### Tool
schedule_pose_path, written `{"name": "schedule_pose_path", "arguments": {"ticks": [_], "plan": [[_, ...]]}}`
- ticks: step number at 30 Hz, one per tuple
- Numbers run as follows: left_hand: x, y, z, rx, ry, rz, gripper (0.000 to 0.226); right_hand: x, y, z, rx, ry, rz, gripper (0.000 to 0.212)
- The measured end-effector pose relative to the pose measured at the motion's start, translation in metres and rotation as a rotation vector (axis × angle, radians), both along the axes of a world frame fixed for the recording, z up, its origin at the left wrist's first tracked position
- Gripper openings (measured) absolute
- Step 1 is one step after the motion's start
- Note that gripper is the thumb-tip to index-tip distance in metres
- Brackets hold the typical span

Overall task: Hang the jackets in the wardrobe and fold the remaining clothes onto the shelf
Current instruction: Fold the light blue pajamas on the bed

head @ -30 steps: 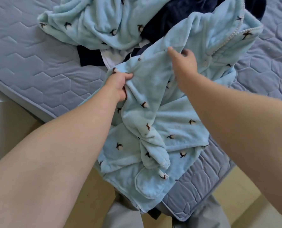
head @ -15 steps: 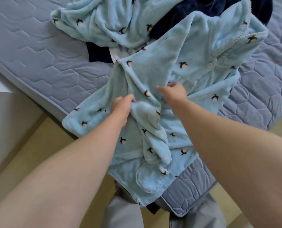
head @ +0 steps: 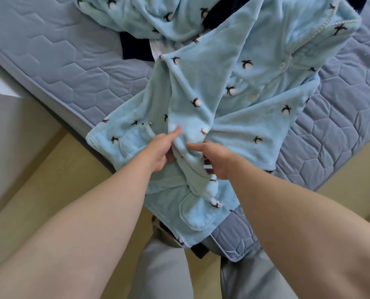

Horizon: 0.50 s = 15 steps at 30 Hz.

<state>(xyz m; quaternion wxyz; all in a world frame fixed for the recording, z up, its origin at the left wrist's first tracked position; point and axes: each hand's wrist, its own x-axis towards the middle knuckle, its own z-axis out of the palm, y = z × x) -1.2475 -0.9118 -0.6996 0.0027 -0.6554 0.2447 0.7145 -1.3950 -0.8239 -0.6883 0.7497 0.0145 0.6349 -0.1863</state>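
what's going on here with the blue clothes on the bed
A person stands at the corner of a mattress, working on a light blue fleece pajama top spread across it. The left hand and the right hand both grip its sleeve just above the cuff. The top is not folded yet. A matching blue garment and a dark navy garment lie heaped behind.

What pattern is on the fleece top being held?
The fleece top is light blue with small brown-and-white motifs; head view.
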Motion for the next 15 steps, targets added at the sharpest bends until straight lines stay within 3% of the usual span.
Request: {"name": "schedule_pose_path", "arguments": {"ticks": [3, 6, 9, 12, 13, 15], "plan": [[0.014, 0.023, 0.001, 0.021, -0.063, -0.148, 0.038, 0.010, 0.012, 0.001, 0.031, -0.083, -0.124, 0.021], [0.026, 0.033, 0.002, 0.121, 0.026, 0.106, 0.031, 0.019, 0.025, 0.000, 0.114, -0.050, -0.258, 0.019], [0.040, 0.039, 0.002, 0.227, 0.148, 0.282, 0.038, 0.024, 0.037, -0.002, 0.079, 0.098, -0.111, 0.012], [0.046, 0.047, 0.004, 0.253, 0.244, 0.254, 0.050, 0.026, 0.049, -0.001, 0.045, 0.011, -0.122, 0.031], [0.046, 0.051, 0.003, 0.236, 0.237, 0.219, 0.050, 0.026, 0.053, -0.001, 0.064, 0.015, -0.119, 0.040], [0.048, 0.058, -0.002, 0.135, 0.109, 0.134, 0.039, 0.026, 0.064, -0.003, 0.091, 0.092, -0.126, 0.036]]}}
